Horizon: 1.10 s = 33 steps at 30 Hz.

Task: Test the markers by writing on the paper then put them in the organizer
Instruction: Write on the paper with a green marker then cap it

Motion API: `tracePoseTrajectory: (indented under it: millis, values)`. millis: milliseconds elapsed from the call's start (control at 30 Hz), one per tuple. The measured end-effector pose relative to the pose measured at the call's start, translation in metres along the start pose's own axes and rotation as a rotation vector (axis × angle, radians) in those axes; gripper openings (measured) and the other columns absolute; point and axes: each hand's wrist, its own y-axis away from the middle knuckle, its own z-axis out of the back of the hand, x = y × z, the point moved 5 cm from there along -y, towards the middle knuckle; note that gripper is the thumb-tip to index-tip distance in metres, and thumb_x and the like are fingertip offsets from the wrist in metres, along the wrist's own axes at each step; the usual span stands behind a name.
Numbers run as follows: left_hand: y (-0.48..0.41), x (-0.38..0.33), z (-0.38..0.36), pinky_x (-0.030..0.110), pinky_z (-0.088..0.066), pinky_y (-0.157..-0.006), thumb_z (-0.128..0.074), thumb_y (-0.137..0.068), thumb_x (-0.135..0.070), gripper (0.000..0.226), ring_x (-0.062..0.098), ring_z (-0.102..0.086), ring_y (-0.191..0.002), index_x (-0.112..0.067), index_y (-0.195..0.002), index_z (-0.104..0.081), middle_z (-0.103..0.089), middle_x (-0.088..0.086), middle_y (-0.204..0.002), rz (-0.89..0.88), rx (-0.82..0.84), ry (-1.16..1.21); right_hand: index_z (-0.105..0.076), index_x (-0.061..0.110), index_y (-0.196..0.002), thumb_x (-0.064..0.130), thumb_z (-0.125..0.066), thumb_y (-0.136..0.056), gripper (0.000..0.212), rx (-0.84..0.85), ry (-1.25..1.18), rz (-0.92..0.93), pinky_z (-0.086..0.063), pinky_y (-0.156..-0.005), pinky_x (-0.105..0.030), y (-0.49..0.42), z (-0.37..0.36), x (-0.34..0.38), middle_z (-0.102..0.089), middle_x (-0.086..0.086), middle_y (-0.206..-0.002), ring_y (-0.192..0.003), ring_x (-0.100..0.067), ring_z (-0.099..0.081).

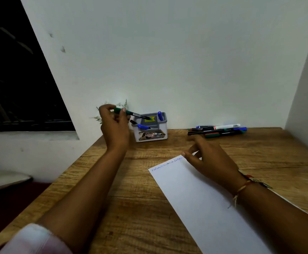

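My left hand [114, 123] holds a green marker [131, 113] raised above the table, its tip over the grey organizer [150, 136]. Two blue markers [160, 115] and a black one stand or lean in the organizer's compartments. My right hand [207, 156] rests with loosely bent fingers on the far end of the white paper [201, 202], holding nothing. A line of blue writing runs along the paper's top edge. A pile of several loose markers [218, 130] lies at the back right of the table, beyond my right hand.
The wooden table [131, 208] meets a white wall behind and on the right. A small plant [101, 118] shows behind my left hand. A dark window [17, 79] is at the left, beyond the table's left edge.
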Motion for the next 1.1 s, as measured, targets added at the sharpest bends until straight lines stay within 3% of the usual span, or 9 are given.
tracePoseTrajectory:
  millis: [100, 267, 467, 600, 733, 867, 967, 1100]
  values:
    - [-0.018, -0.008, -0.006, 0.008, -0.048, -0.063, -0.059, -0.098, -0.022, 0.023, -0.001, -0.062, -0.077, -0.014, -0.117, -0.048, -0.066, -0.001, -0.094, -0.122, 0.014, -0.108, -0.056, 0.029, -0.133, 0.047, -0.066, -0.096, 0.043, 0.054, 0.052, 0.011, -0.058, -0.084, -0.041, 0.000, -0.005, 0.002, -0.068, 0.019, -0.095, -0.093, -0.011, -0.067]
    - [-0.037, 0.009, -0.026, 0.036, -0.055, -0.074, -0.060, -0.097, -0.018, 0.016, 0.018, -0.065, -0.084, -0.014, -0.110, -0.052, -0.065, 0.002, -0.096, -0.208, 0.098, -0.281, -0.055, 0.031, -0.134, 0.046, -0.065, -0.097, 0.041, 0.086, 0.057, 0.002, -0.055, -0.088, -0.038, -0.001, -0.003, 0.000, -0.072, 0.014, -0.104, -0.103, -0.014, -0.064]
    - [-0.033, 0.036, -0.042, 0.023, -0.040, -0.070, -0.059, -0.097, -0.015, 0.013, 0.015, -0.059, -0.085, -0.008, -0.109, -0.060, -0.067, 0.004, -0.096, -0.131, 0.193, -0.374, -0.054, 0.034, -0.134, 0.048, -0.063, -0.097, 0.040, 0.113, 0.074, 0.015, -0.053, -0.090, -0.035, -0.003, -0.008, -0.006, -0.059, 0.023, -0.095, -0.108, -0.014, -0.061]
    - [-0.029, 0.056, -0.048, 0.024, -0.044, -0.079, -0.058, -0.097, -0.021, 0.021, 0.023, -0.066, -0.099, -0.012, -0.113, -0.069, -0.072, 0.009, -0.108, -0.081, 0.276, -0.446, -0.055, 0.034, -0.128, 0.047, -0.063, -0.097, 0.035, 0.118, 0.075, 0.011, -0.050, -0.087, -0.032, -0.003, -0.011, -0.009, -0.061, 0.024, -0.093, -0.106, -0.012, -0.061]
    - [-0.021, 0.055, -0.045, 0.034, -0.049, -0.093, -0.057, -0.098, -0.029, 0.037, 0.026, -0.060, -0.117, -0.017, -0.132, -0.061, -0.065, 0.010, -0.127, -0.062, 0.270, -0.513, -0.056, 0.034, -0.126, 0.046, -0.063, -0.098, 0.032, 0.130, 0.095, 0.016, -0.042, -0.079, -0.027, -0.003, -0.012, -0.008, -0.070, 0.018, -0.102, -0.100, -0.010, -0.061]
    - [0.013, 0.023, -0.040, 0.038, -0.053, -0.086, -0.063, -0.094, -0.027, 0.020, 0.020, -0.061, -0.105, -0.021, -0.113, -0.063, -0.065, 0.002, -0.113, -0.196, 0.221, -0.402, -0.056, 0.032, -0.128, 0.047, -0.061, -0.099, 0.033, 0.158, 0.135, 0.000, -0.043, -0.079, -0.027, -0.003, -0.013, -0.005, -0.072, 0.014, -0.111, -0.101, -0.009, -0.061]
    - [0.055, 0.016, -0.045, 0.020, -0.047, -0.075, -0.065, -0.093, -0.021, 0.004, 0.007, -0.059, -0.094, -0.023, -0.097, -0.063, -0.061, -0.009, -0.098, -0.184, 0.384, -0.333, -0.057, 0.030, -0.129, 0.046, -0.061, -0.099, 0.034, 0.177, 0.146, -0.012, -0.045, -0.080, -0.027, -0.001, -0.013, -0.004, -0.073, 0.012, -0.112, -0.101, -0.009, -0.061]
    - [0.080, 0.038, -0.052, 0.032, -0.051, -0.081, -0.067, -0.091, -0.022, 0.011, 0.013, -0.058, -0.095, -0.018, -0.101, -0.069, -0.063, -0.003, -0.102, -0.302, 0.624, -0.454, -0.063, 0.021, -0.127, 0.039, -0.065, -0.098, 0.034, 0.100, 0.133, -0.020, -0.052, -0.088, -0.033, -0.001, -0.005, -0.001, -0.072, 0.002, -0.114, -0.109, -0.017, -0.065]
